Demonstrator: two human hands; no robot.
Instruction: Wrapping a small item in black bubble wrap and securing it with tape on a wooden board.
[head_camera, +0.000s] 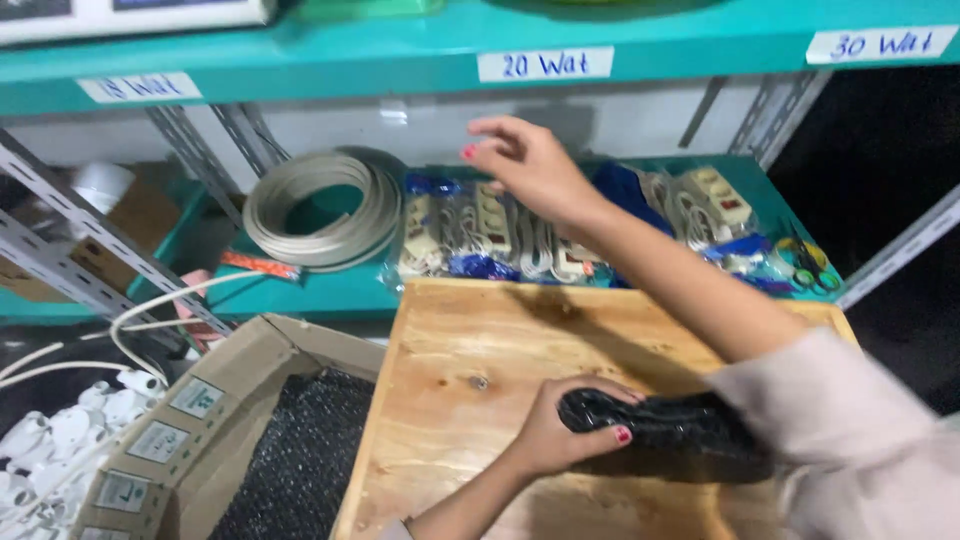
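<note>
My left hand (565, 430) rests on a wooden board (460, 350) and grips the end of a black shiny wrapped bundle (680, 435) lying there. My right hand (525, 165) reaches out over the teal shelf (330, 290), fingers spread and holding nothing, hovering just above a pile of packaged white power strips (480, 235). My right forearm crosses over the board, its pale sleeve at the lower right.
A coil of flat grey-white cable (320, 205) lies on the shelf at left. More bagged power strips (715, 200) and scissors (810, 265) sit at right. An open cardboard box (180, 440) with dark mesh material stands at lower left, beside white plastic fittings (60, 430).
</note>
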